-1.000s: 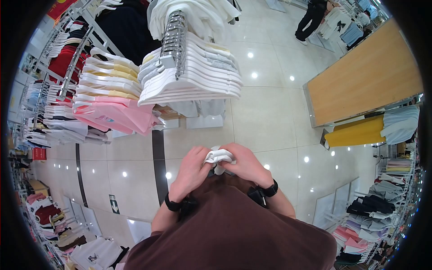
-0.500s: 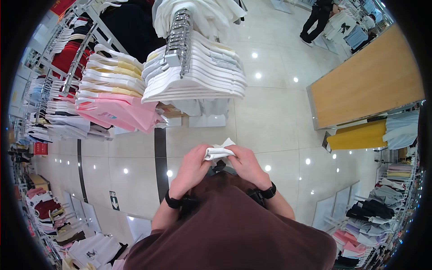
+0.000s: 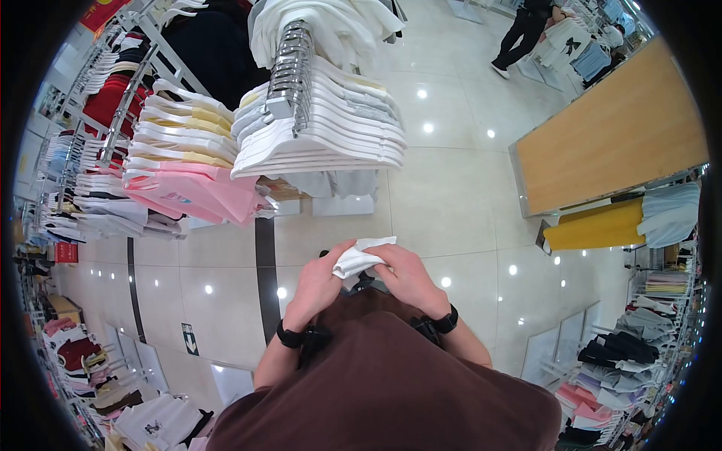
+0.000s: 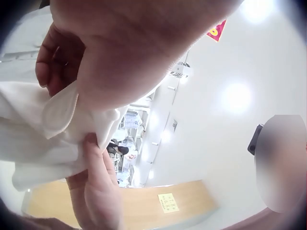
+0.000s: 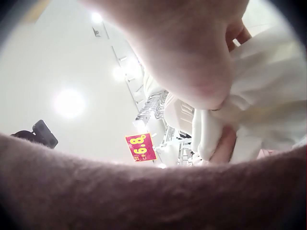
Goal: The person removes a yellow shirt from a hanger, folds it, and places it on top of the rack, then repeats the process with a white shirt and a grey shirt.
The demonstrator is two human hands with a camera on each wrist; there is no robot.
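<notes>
1. Left hand (image 3: 318,282): fingers curled, gripping one edge of the white garment (image 3: 356,261).
2. Right hand (image 3: 410,279): pinches the opposite edge between thumb and fingers.
3. Garment position: between both hands, in front of the brown shirt (image 3: 421,383), above the glossy tiled floor (image 3: 444,195). Fabric: soft, smooth, gathered into loose folds; the left wrist view shows a rounded flap (image 4: 61,113) with a stitched edge.
4. White hangers (image 3: 323,144): smooth, curved shoulders, closely stacked beneath shiny metal hooks (image 3: 295,64).
5. Panel (image 3: 613,131): flat, light wood-toned surface, right side.
</notes>
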